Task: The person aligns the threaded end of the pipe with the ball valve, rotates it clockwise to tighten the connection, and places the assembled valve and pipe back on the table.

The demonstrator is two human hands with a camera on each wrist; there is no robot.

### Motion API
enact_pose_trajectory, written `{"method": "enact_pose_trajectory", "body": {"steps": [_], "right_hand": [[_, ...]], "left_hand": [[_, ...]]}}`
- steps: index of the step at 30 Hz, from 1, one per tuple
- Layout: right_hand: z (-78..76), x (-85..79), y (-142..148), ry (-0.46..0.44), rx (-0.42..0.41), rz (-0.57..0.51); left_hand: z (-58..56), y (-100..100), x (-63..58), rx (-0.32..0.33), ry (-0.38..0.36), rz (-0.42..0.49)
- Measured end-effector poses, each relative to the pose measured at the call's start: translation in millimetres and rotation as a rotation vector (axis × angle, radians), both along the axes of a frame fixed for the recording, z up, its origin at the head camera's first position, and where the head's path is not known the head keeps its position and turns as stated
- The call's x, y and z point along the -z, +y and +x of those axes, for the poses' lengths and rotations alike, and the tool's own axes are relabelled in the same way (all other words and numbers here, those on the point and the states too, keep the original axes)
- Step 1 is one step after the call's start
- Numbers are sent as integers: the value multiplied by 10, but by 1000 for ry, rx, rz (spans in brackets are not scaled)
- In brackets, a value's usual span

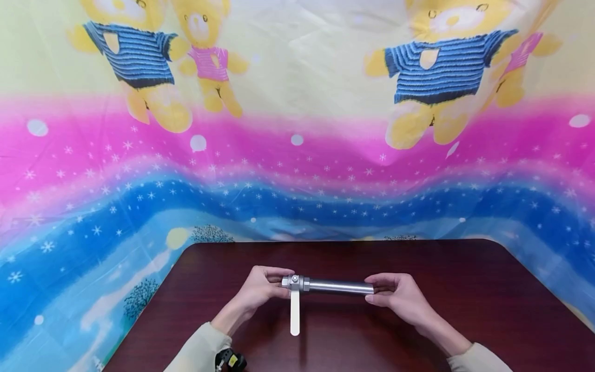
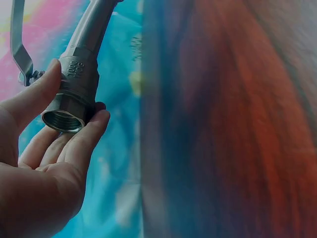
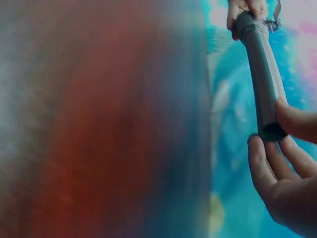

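A metal ball valve (image 1: 295,282) with a long pale lever handle (image 1: 295,312) is joined to a straight metal pipe (image 1: 339,287), and the two are held level above the table. My left hand (image 1: 262,288) pinches the valve body between thumb and fingers. In the left wrist view the valve's threaded open end (image 2: 63,121) faces the palm. At the pipe's other end, my right hand (image 1: 402,297) grips it with thumb and fingertips. The right wrist view shows the pipe's hollow end (image 3: 273,132) between those fingers. The lever points toward me.
Below the hands lies a dark reddish-brown table (image 1: 344,341) with rounded far corners. A printed cloth (image 1: 297,155) with bears and snowflakes hangs behind it and along its sides. A black device (image 1: 231,359) is at the left sleeve.
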State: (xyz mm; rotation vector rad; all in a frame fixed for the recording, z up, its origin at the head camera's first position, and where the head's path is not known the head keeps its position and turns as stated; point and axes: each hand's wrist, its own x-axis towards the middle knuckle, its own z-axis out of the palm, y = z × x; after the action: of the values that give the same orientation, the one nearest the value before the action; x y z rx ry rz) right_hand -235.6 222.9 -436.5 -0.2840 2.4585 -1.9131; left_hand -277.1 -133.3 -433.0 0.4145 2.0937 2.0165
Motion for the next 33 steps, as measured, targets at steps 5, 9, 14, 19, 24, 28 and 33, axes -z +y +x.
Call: {"method": "enact_pose_trajectory", "body": {"steps": [5,9,14,19,24,28,33], "right_hand": [[-28,133,-63,-40,98,27],[-48,178,-111,-75,160,38],[-63,173,-133,-109,181,73],[-83,164,-128,-127,170,101],[-99,177,-118,-127,149,130],[-108,178,-112,-118,134,162],[-110,170,-108,-119,126,170]], "left_hand": [[-33,20,113,22,17,-50],[-37,34,189,11,44,-89],[-18,40,233,-14,104,-194],[-8,48,218,-35,172,-308],[2,65,204,-47,235,-375],[3,74,195,-56,269,-414],[5,81,190,-68,271,-456]]}}
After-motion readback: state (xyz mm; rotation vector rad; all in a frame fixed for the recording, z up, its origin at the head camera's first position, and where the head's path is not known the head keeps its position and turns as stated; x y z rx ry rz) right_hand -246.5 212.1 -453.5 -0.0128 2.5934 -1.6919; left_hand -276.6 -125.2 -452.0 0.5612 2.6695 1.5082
